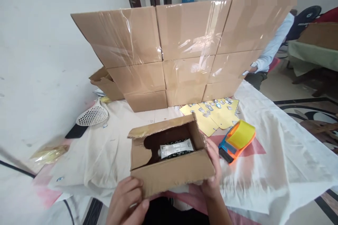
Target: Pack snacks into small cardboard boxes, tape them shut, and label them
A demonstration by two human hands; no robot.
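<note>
A small open cardboard box (174,175) is held tilted toward me at the table's near edge. Inside it lies a silver-white tube (176,148) with dark lettering, on something dark and speckled. One side of the box has a curved cut-out. My right hand (213,168) wraps the box's right end, with fingers on the outer wall. At the lower left corner my left hand (129,197) is closed, its fingertips against the cardboard. The undersides of both grips are partly hidden.
A tall taped cardboard panel (185,42) stands across the table. Right of the box lies a tape dispenser (237,140) with yellow tape. Yellow paper (211,121) bears small cut-outs. At left are a white perforated scoop (93,115) and a black phone-like slab (76,131). A person's sleeve (274,45) shows behind.
</note>
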